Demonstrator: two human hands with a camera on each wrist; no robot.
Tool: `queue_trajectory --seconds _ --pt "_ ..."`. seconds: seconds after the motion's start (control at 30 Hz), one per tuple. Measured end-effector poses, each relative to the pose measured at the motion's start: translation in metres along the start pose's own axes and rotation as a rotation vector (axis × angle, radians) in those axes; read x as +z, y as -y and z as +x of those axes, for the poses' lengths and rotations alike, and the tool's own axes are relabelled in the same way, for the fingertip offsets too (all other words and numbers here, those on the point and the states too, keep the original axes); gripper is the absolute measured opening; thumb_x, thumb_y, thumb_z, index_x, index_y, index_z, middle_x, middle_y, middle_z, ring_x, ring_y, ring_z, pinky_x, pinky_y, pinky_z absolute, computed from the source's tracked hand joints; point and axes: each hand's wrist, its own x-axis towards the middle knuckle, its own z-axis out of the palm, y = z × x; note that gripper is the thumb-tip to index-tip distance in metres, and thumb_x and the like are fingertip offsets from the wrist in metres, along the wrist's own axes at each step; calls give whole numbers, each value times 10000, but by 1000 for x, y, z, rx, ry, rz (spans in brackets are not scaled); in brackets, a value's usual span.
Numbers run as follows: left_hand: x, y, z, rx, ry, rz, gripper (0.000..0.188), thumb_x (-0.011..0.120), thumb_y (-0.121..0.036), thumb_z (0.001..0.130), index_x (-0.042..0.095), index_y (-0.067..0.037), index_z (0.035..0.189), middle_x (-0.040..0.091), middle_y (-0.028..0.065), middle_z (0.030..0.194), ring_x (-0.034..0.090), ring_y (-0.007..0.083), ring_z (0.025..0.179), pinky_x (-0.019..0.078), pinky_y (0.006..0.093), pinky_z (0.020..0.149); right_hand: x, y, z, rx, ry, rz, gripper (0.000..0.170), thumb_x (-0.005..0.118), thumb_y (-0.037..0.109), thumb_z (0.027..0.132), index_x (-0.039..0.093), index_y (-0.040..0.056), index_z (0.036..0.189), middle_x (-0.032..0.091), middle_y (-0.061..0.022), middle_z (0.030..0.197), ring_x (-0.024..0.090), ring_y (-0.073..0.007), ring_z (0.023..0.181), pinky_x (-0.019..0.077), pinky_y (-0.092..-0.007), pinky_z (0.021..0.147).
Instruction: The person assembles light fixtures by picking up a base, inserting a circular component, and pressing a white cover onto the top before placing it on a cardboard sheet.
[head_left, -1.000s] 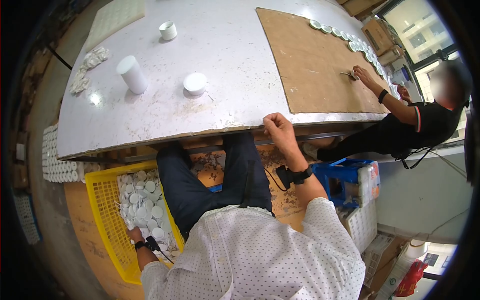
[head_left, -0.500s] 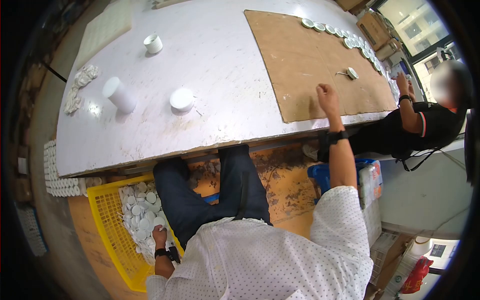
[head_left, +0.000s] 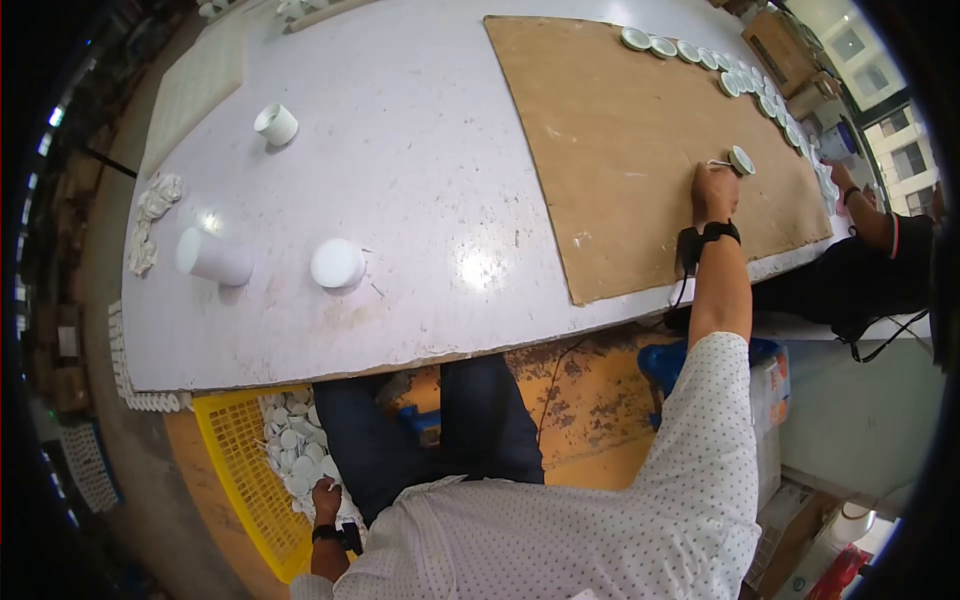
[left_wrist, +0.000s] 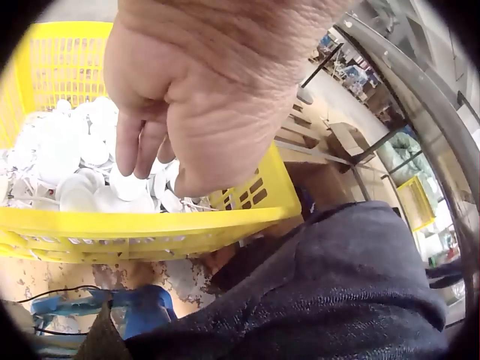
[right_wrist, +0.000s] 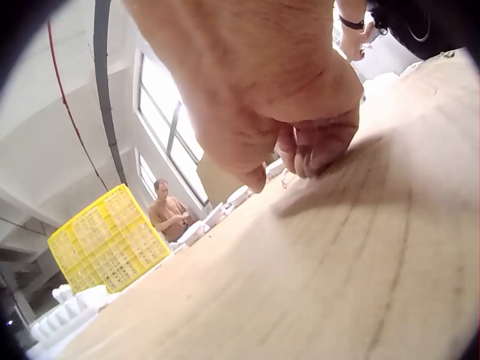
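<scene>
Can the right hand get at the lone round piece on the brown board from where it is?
Probably yes: in the head view, the right hand is over the brown board, close to the round piece, and nothing visible blocks the way.

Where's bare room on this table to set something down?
The white table is mostly bare between the round white tub and the brown board, whose left half is bare too. Small dishes crowd the board's far right side; white discs crowd the yellow basket.

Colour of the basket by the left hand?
Yellow; the basket shows best in the left wrist view.
</scene>
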Motion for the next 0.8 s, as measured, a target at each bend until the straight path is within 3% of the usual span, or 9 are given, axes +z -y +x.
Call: queue_trajectory --seconds 0.07,0.17,0.27,0.3,0.4,0.47,0.6,0.67,0.8 --pt "-1 -2 2 111 11 45 257 641 -103 663 601 3 894 621 158 908 588 293 887 445 327 810 9 -6 11 19 -5 3 390 540 393 743 647 84 956 599 -168 1027 557 -338 983 439 -403 835" --pt "-1 -34 -6 98 -16 91 273 642 -108 672 604 -1 920 622 162 910 589 302 887 449 334 806 22 -21 25 -39 -19 -30 344 534 334 741 648 71 931 604 -177 999 564 -345 962 445 -409 820" --pt "1 -61 -1 166 -25 113 285 638 -104 678 605 -2 942 621 163 916 590 298 882 453 338 794 15 -28 13 -241 4 -51 299 528 288 734 645 44 862 613 -200 907 583 -366 885 462 -412 758" --pt "-2 -86 -11 314 -57 198 279 620 -90 691 601 4 953 622 161 917 594 280 890 455 337 791 9 -24 0 -292 51 -21 289 521 280 734 635 30 826 612 -205 858 586 -374 846 465 -412 726" --pt "-6 -108 -3 272 -50 67 278 609 -72 693 598 12 957 621 152 919 597 264 875 455 325 790 7 -32 -35 -411 75 100 310 517 298 745 606 0 754 600 -218 749 591 -386 745 463 -422 646" --pt "-12 -127 -4 385 -99 -15 254 573 -37 722 588 12 970 622 125 920 597 222 851 456 307 778 7 -35 -71 -479 33 230 325 545 295 741 589 -26 723 598 -220 702 611 -308 659 450 -392 592" --pt "-16 -206 -40 438 0 -496 196 546 -35 802 563 9 993 616 94 956 585 135 834 473 245 687 -22 -28 -178 -536 183 448 229 555 206 787 566 -15 727 559 -91 588 537 -139 564 441 -309 544" --pt "-20 -254 -75 492 64 -589 204 571 -47 806 554 16 999 610 102 995 592 141 853 482 238 676 -26 -29 -227 -477 399 595 219 555 179 789 566 -28 720 566 -120 594 538 -130 578 438 -291 546" --pt "-8 -315 -118 688 344 -714 227 550 -12 819 525 20 1042 590 126 1051 581 169 941 482 258 756 -25 -23 -326 -547 590 835 132 562 119 827 552 -3 776 522 3 612 460 -55 565 406 -218 522"
